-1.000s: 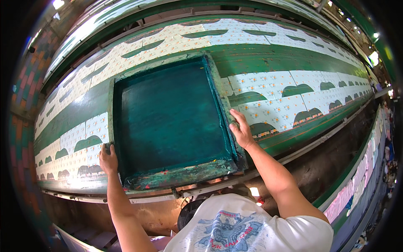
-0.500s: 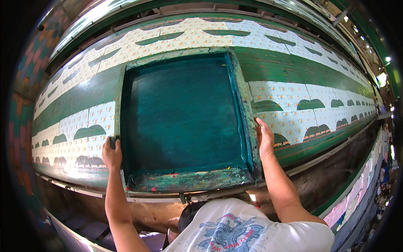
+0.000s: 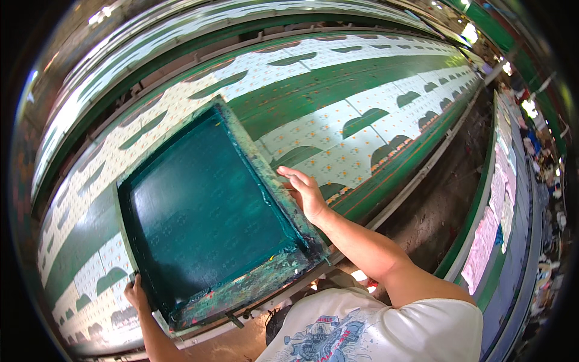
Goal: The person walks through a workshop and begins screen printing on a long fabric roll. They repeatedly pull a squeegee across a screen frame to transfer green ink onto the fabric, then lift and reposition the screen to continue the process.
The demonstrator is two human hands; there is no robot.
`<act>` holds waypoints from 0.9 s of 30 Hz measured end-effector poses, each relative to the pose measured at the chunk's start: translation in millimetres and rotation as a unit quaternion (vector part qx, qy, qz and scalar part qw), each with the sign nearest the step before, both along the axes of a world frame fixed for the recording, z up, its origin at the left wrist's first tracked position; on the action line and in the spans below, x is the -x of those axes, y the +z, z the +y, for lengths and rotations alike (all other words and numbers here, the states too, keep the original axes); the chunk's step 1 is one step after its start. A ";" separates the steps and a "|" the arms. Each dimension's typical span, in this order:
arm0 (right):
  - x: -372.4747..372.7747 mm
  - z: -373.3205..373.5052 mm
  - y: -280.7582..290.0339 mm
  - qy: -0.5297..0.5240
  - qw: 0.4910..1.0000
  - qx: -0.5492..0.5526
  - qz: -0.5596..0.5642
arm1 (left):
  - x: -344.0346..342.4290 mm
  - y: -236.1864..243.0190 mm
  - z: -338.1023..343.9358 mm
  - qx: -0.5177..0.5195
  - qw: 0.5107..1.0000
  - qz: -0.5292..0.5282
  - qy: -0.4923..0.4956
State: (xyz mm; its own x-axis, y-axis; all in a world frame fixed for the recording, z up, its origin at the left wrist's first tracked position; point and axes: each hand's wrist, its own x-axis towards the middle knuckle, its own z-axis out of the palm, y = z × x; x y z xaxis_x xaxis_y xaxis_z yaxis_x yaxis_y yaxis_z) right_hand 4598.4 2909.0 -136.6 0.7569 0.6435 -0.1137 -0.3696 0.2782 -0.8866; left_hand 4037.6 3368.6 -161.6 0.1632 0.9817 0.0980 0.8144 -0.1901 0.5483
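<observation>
A large screen-printing frame (image 3: 265, 274) with a dark teal mesh (image 3: 199, 205) lies on the long green printing table (image 3: 289, 111). Paint stains its rails, and thick teal ink lines the inner edges. My left hand (image 3: 137, 294) is closed at the lower left rail, partly hidden behind it. Alongside the right rail, my right hand (image 3: 306, 194) is open with its fingers stretched toward the frame; whether they touch it is hard to see. Pale sheets with small orange flowers (image 3: 322, 130) and green scalloped gaps lie in rows beside the frame.
A metal rail (image 3: 416, 175) runs along the table's near edge. Beyond a dark aisle (image 3: 422, 211), pink cloth (image 3: 488, 235) hangs over another long table on the right. More long printing tables (image 3: 199, 39) stand on the far side.
My view has turned to the right, so the frame now appears lower left and tilted. The fingers of my right hand have spread more. The frame keeps its place among the sheets.
</observation>
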 end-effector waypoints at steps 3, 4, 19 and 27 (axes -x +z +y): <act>-27.0 -11.2 20.0 0.012 1.000 0.012 -0.020 | -20.9 19.8 -17.7 0.022 0.995 -0.093 0.010; -40.2 -17.9 26.7 0.015 0.999 0.023 -0.039 | -33.7 27.7 -26.1 0.039 0.992 -0.117 0.020; -374.7 -234.0 19.1 0.066 0.976 0.113 -0.174 | -371.1 64.4 -266.6 0.111 0.976 -0.188 -0.013; -550.4 -376.3 -19.2 0.058 0.975 0.167 -0.136 | -569.6 37.3 -430.1 0.119 0.972 -0.200 0.016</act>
State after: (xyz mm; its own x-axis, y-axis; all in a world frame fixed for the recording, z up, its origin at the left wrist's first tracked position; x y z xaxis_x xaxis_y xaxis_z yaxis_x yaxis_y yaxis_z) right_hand 5148.9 2532.8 -155.7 0.7127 0.6880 -0.1366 -0.1198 -0.0725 -0.9901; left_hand 4607.1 2938.4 -124.3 0.1278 0.9883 -0.0838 0.5301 0.0033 0.8479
